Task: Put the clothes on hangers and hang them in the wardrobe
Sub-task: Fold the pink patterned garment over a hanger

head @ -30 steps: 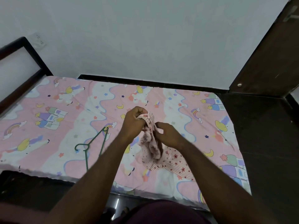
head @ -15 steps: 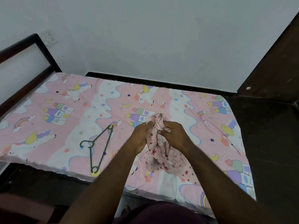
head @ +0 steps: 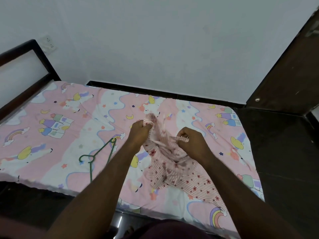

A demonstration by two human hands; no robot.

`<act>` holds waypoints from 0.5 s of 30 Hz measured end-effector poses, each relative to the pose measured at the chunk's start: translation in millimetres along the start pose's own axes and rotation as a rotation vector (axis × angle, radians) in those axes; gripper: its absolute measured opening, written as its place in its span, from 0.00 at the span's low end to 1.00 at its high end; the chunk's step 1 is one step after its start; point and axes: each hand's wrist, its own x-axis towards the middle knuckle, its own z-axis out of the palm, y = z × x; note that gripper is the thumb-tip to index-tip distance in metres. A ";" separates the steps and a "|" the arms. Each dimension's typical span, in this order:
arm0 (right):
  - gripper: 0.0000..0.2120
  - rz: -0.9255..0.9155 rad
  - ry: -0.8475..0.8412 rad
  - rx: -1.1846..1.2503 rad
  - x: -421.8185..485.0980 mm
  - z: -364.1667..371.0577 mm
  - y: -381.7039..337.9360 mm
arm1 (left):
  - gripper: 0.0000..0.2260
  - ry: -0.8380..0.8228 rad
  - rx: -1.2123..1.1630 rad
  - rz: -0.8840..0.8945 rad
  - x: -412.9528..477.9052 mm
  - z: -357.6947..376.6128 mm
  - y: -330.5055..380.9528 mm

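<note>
Both hands work a small pink striped garment (head: 170, 163) with dark star shapes over a bed (head: 51, 135). The left hand (head: 140, 133) grips a bunched upper edge of the cloth, its fingers curled round the fabric and lifting it off the sheet. The right hand (head: 191, 144) pinches another fold of the same cloth between thumb and fingers, a little nearer and to the right. The two hands are apart, with the fabric stretched loosely between them. The lower part of the garment trails down and lies crumpled on the sheet, reaching toward the near right part of the bed.

A green hanger (head: 96, 156) lies flat on the sheet just left of the left forearm, which crosses over part of it; its hook points left. It holds nothing.

The bed carries a pink and white sheet printed with unicorns, rainbows and moons. Much of the sheet to the left of the hanger is bare. The bed's far edge runs along a pale wall (head: 155, 40), and a dark headboard frame (head: 25, 69) rises at its left end, with a wall socket (head: 47, 44) just beyond. At the right stands a dark wooden panel (head: 293, 75), with dark floor (head: 284, 161) between it and the bed's right edge. The near edge of the bed runs just in front of the person.
</note>
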 end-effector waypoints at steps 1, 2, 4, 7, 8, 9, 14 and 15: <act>0.08 0.025 -0.052 -0.112 2.4 2.9 5.7 | 0.05 0.017 -0.003 0.000 0.5 0.0 -1.3; 0.09 0.059 -0.071 -0.204 3.8 3.5 11.9 | 0.08 0.035 -0.004 -0.003 1.1 0.4 -3.5; 0.10 0.102 -0.047 -0.264 6.3 1.0 20.6 | 0.15 0.069 0.025 0.014 1.0 -0.3 -6.7; 0.06 0.079 0.065 -0.203 5.4 -3.2 19.9 | 0.19 0.082 0.023 0.031 -0.9 -2.1 -15.3; 0.06 0.066 0.097 -0.164 4.7 -3.2 17.2 | 0.19 0.076 0.011 0.013 -0.8 -2.5 -17.6; 0.07 0.056 0.120 -0.120 4.1 -2.9 15.2 | 0.18 0.066 0.017 -0.004 -0.4 -1.6 -20.0; 0.09 -0.004 0.090 -0.034 4.2 -1.7 8.4 | 0.11 -0.019 -0.202 -0.205 -2.1 0.5 -21.5; 0.09 -0.019 0.087 -0.044 3.5 -2.4 6.6 | 0.15 -0.027 -0.236 -0.227 -1.5 -0.1 -22.5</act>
